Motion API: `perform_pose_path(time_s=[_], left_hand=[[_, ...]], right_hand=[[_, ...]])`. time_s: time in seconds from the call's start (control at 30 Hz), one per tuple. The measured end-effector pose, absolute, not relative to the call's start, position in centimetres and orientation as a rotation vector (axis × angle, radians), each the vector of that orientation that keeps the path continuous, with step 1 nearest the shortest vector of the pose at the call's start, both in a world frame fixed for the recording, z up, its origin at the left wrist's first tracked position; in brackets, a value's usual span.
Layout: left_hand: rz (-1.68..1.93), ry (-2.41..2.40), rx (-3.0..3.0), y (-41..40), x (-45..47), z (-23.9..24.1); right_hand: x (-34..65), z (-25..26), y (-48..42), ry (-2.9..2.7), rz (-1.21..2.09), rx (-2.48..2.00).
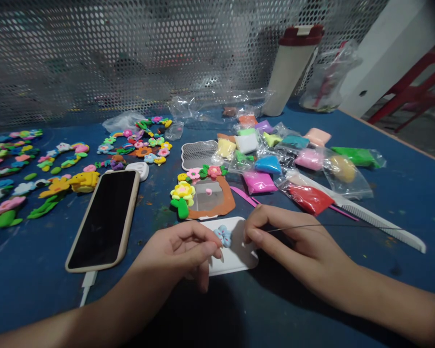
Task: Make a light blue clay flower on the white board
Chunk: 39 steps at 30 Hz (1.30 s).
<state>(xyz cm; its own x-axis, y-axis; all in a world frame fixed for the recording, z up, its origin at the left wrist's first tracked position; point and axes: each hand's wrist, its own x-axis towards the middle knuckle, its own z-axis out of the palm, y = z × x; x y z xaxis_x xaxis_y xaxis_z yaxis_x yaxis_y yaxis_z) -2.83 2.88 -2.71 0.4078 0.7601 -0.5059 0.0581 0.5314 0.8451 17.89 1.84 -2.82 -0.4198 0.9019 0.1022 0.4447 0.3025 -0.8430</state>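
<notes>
A light blue clay flower (223, 236) with dark marks on its petals lies on a white rectangular board (235, 261). My left hand (192, 249) is at the board's left side, thumb and index fingertips pressed together right beside the flower. Anything between those fingertips is too small to make out. Over the board's right edge, my right hand (275, 237) pinches a thin dark wire (311, 225), its long end pointing right. Just behind the board stands a mirror frame (224, 203) partly covered in brown clay, with a yellow flower (183, 193), a pink flower and green leaves along its edge.
A phone (103, 220) on a cable lies at left, near several colourful clay pieces (65, 154). Bagged clay packs (259, 182), a white comb (380, 215) and a pink clay knife (242, 195) lie to the right. A tumbler (292, 72) stands behind, by a perforated metal panel (130, 58).
</notes>
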Motion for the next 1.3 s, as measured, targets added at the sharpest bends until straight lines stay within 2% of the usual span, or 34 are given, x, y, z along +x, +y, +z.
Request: perform_pose_path(time_s=[1.3], left_hand=[[0.548, 1.025, 0.981, 2.29, -3.25, -2.49]], right_hand=[[17.92, -3.04, 1.92, -1.991, 1.031, -1.185]])
